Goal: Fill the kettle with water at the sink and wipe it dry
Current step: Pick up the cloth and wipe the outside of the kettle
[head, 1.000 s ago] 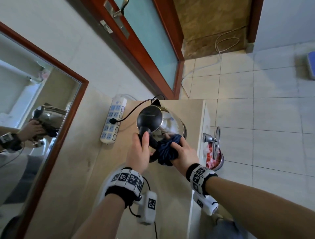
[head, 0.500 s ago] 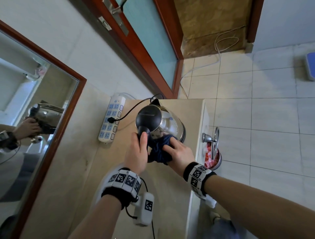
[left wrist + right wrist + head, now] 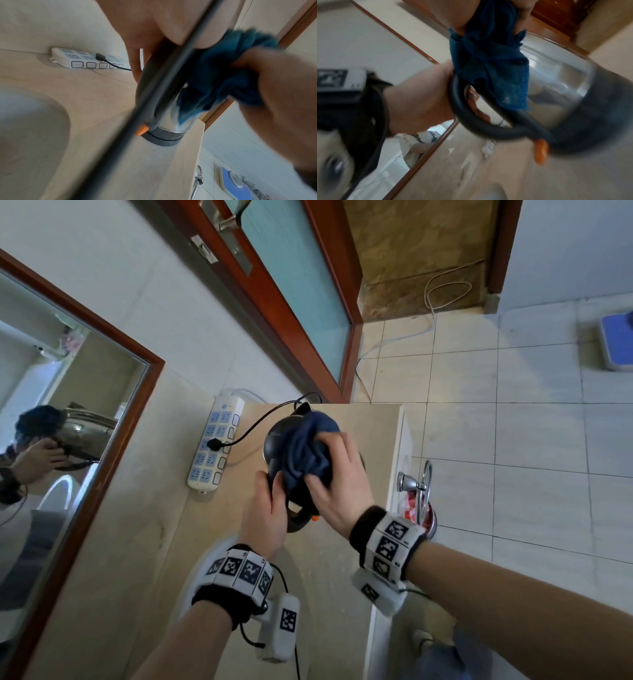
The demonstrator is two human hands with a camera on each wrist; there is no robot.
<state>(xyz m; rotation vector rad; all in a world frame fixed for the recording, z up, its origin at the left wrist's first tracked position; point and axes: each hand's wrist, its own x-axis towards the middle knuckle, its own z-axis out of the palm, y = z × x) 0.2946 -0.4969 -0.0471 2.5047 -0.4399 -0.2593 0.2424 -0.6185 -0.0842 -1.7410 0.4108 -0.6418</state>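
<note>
On the beige counter (image 3: 144, 546) beside the wood-framed mirror (image 3: 51, 412), I am seeing the kettle (image 3: 171, 119) standing upright on its dark base, near the counter's far right corner, with the pale sink basin (image 3: 25, 128) lying well to its left in the left wrist view. My left hand (image 3: 265, 522) is gripping the kettle's black handle (image 3: 471, 121), fingers curled round it. My right hand (image 3: 337, 491) is bunching a dark blue cloth (image 3: 308, 453) in its curled fingers and pressing it down on the kettle's lid and upper side, so most of the lid is lying hidden under it in the head view. In the right wrist view, a tail of the cloth is hanging down against the shiny steel wall, just above the handle loop. A white power strip (image 3: 217, 443) is lying along the wall behind the kettle, with a black plug (image 3: 214, 444) sitting in it. An orange switch (image 3: 141, 130) is sticking out at the foot of the handle, just above the base. Both wrist views are blurring somewhat.
</note>
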